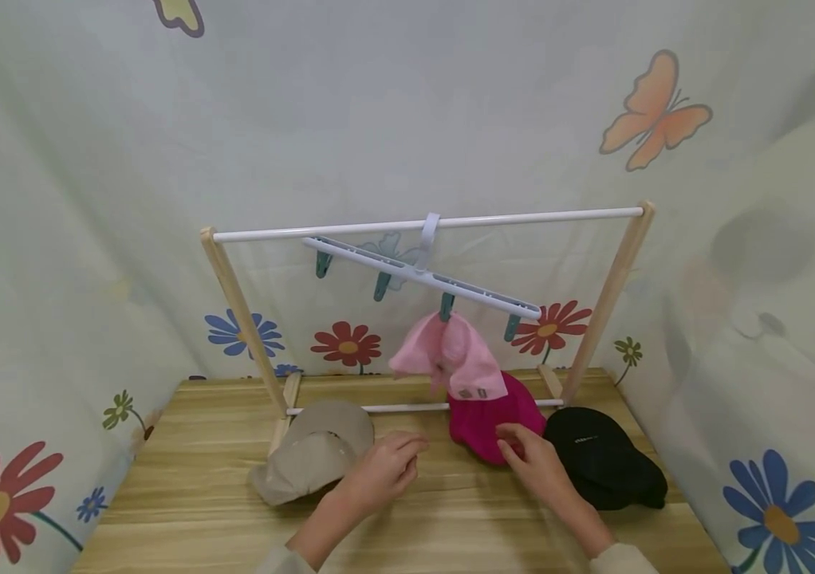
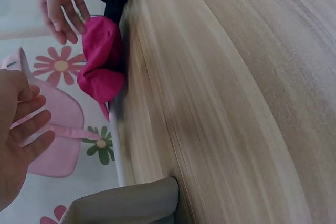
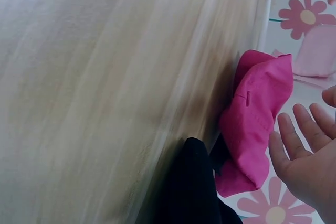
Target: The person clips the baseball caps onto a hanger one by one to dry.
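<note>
A light pink cap (image 1: 478, 363) hangs from a teal clip (image 1: 446, 308) on a pale blue clip hanger (image 1: 468, 290). Below and partly behind it, a magenta cap (image 1: 497, 430) lies on the wooden table. Both hands are apart from the hanging cap and hold nothing. My left hand (image 1: 387, 469), its fingers loosely bent, is nearest a beige cap (image 1: 328, 454). In front of the magenta cap is my right hand (image 1: 535, 464); the right wrist view shows its fingers (image 3: 293, 139) relaxed and spread. A black cap (image 1: 597, 462) lies to its right.
The hanger hooks over the white top bar (image 1: 537, 217) of a rack with wooden posts (image 1: 612, 295), tilting down to the right. Three other clips on it, including the leftmost clip (image 1: 323, 264), hold nothing. Flower-printed cloth (image 1: 350, 119) surrounds the table (image 1: 185, 478).
</note>
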Available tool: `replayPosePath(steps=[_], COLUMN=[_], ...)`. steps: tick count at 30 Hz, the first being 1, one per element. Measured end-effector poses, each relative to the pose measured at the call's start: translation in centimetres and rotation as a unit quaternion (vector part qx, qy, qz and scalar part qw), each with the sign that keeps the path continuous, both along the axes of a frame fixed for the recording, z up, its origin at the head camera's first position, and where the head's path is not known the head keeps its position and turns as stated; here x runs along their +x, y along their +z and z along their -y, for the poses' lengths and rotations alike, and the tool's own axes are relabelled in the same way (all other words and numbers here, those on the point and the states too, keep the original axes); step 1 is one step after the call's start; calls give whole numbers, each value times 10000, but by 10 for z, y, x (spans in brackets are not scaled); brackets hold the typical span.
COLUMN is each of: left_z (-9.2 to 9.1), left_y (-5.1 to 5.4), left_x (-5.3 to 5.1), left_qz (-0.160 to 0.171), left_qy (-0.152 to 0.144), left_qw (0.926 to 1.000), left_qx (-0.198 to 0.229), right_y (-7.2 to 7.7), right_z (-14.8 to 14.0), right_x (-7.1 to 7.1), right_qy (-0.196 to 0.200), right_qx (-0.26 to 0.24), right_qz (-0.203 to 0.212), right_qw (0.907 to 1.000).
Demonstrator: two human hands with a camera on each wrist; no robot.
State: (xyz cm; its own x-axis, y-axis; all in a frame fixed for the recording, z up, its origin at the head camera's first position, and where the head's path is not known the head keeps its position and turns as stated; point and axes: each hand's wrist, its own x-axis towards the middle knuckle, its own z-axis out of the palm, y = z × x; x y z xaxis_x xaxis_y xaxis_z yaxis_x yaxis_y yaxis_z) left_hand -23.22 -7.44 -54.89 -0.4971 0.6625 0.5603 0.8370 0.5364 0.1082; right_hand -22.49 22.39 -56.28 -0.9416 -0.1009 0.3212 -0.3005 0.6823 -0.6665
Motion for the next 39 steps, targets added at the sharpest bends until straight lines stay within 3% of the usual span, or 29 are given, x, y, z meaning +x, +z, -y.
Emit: replayPosePath(steps=[12, 16, 20, 25, 30, 39], left_z=[-5, -5, -4, -6, -9, -19], left_y=[-5, -5, -7, -9, -13, -19], left_x=[4, 4, 4, 4, 2, 1], left_qz=[-107, -94, -70, 37, -42, -66], left_qy=[-28, -22, 29, 99, 136, 482], left_qw=[9999, 9999, 9996, 9994, 9987, 9927], left_qx=[-53, -140, -288, -319, -492, -1101], right_y=[-9, -10, -12, -14, -13, -10], right_z=[2, -2, -6, -10, -14, -20], right_x=[8, 11, 11, 9, 8, 8], right_qy=[201, 459, 649, 751, 759, 757], right_qx=[950, 1364, 1726, 2062, 2372, 2992], right_qz=[-105, -615, -1295, -1662, -1688, -1325], right_qw=[9952, 9877, 9743, 9613, 9537, 9419])
